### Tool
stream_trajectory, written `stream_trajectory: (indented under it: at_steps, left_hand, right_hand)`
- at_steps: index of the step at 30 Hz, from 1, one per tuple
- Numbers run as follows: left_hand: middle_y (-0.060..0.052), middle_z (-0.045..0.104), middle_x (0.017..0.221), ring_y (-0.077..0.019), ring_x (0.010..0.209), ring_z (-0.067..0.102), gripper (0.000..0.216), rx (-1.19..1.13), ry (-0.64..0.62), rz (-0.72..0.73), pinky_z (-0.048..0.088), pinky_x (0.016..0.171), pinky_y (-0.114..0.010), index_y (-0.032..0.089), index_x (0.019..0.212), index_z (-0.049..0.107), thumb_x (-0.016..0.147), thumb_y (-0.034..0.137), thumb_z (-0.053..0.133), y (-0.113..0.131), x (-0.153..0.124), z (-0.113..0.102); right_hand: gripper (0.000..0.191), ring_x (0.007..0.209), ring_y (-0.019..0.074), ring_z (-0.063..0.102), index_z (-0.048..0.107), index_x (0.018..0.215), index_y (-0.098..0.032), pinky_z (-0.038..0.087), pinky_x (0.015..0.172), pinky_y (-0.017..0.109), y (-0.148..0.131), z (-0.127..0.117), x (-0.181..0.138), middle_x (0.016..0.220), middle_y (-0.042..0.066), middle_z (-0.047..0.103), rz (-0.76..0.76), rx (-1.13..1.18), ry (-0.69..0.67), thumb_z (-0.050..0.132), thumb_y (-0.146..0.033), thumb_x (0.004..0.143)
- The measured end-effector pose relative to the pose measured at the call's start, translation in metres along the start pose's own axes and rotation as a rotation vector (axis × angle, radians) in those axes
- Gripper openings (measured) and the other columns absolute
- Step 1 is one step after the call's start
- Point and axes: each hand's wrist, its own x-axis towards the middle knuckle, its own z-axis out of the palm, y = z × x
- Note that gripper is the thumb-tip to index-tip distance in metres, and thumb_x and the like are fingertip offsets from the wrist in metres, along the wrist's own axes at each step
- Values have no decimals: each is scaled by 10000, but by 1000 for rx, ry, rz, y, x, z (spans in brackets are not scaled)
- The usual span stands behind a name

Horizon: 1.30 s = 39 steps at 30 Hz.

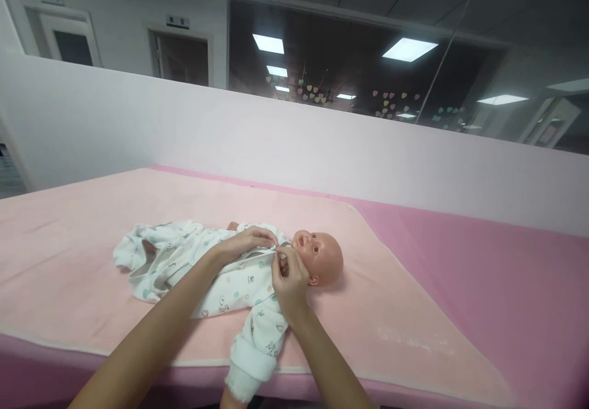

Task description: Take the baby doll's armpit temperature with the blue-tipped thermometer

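The right hand [291, 277] is pinching the front edge of a white printed garment [237, 283] between its thumb and fingers, close to the neck. The left hand [248, 243] is also grasping this edge with its fingertips, and the tips of both hands are almost meeting there. The left palm is lying low over the chest part of the cloth.

The garment is covering a baby doll [329, 259], which is lying on its back in front of the person, with its bald head to the right. The near sleeve [262, 335] is reaching towards the front edge of the table, and its cuff [253, 360] is showing plain white. At the left, the leg part of the garment is lying loose and gaping in folds.

Under the doll, a pale pink sheet [391, 311] is spreading over a deeper pink table surface [460, 243]. Behind, a white low wall [276, 139] is running across the view. Above it, a dark window [331, 47] is showing bright light panels and small heart shapes [386, 99], and a doorway [184, 59] is standing to its left.
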Motion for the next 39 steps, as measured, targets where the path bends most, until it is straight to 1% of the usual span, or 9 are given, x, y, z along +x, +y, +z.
stream_trajectory:
  at_steps: [4, 9, 14, 16, 20, 23, 29, 33, 39]
  left_hand:
    - [-34, 667, 757, -185, 761, 593, 177, -9, -11, -20, 445, 712, -273, 156, 773, 683, 657, 291, 679, 1, -1, 1]
    - [-38, 685, 744, -173, 730, 598, 210, -33, 5, -20, 445, 667, -257, 161, 836, 701, 661, 275, 684, -3, -2, -1]
    - [-39, 685, 734, -173, 718, 596, 212, 11, -4, -24, 444, 669, -258, 146, 834, 702, 675, 284, 672, -4, -2, -3]
    - [-38, 677, 731, -162, 704, 589, 221, 21, -5, -16, 435, 652, -246, 145, 845, 695, 682, 293, 672, -4, -2, -2]
    - [-3, 640, 690, -115, 623, 548, 297, -19, -11, -17, 391, 570, -204, 172, 956, 647, 682, 284, 678, -3, -4, -1]
    - [10, 617, 677, -103, 584, 521, 341, -39, -10, -37, 365, 537, -195, 182, 1001, 610, 681, 281, 672, -3, -5, 0]
    - [-3, 616, 682, -118, 611, 535, 291, -26, -24, -43, 371, 553, -205, 161, 921, 616, 653, 258, 674, -3, -3, 0]
    - [-8, 618, 697, -125, 630, 549, 227, -75, -48, -62, 390, 577, -212, 156, 848, 609, 656, 255, 678, -2, -3, 1]
    - [3, 612, 655, -124, 596, 547, 209, -99, -14, -93, 394, 544, -211, 156, 838, 607, 656, 237, 672, 2, -5, 2]
  right_hand:
    - [124, 609, 114, 560, 566, 888, -179, 474, 563, 224, 0, 3, 1, 728, 30, 609, 28, -8, 25, 447, -185, 854]
    - [149, 693, 130, 587, 574, 923, -186, 492, 624, 243, 1, 3, -1, 784, 42, 628, 20, 0, 41, 437, -179, 866]
    - [167, 760, 133, 596, 585, 917, -191, 498, 667, 246, 1, 3, 0, 814, 43, 635, 21, 43, 43, 425, -178, 873]
    - [170, 768, 134, 597, 586, 910, -191, 499, 670, 247, 1, 3, 0, 813, 44, 636, 32, 56, 42, 420, -181, 875]
    - [173, 738, 130, 598, 585, 893, -188, 497, 652, 246, 1, 4, 0, 790, 39, 631, 68, 57, 53, 413, -182, 875]
    - [177, 724, 131, 597, 589, 893, -191, 497, 640, 247, 1, 4, -1, 792, 40, 630, 70, 49, 47, 413, -186, 871]
    - [196, 753, 137, 600, 602, 891, -193, 506, 659, 253, 1, 4, -1, 809, 46, 633, 67, 60, 48, 408, -177, 864]
    - [223, 802, 145, 604, 622, 911, -190, 514, 687, 256, -1, 4, -1, 852, 61, 638, 43, 78, 47, 409, -157, 853]
    - [232, 669, 125, 601, 633, 974, -186, 522, 578, 231, -2, 5, -2, 889, 78, 636, 64, 68, 37, 451, -186, 830]
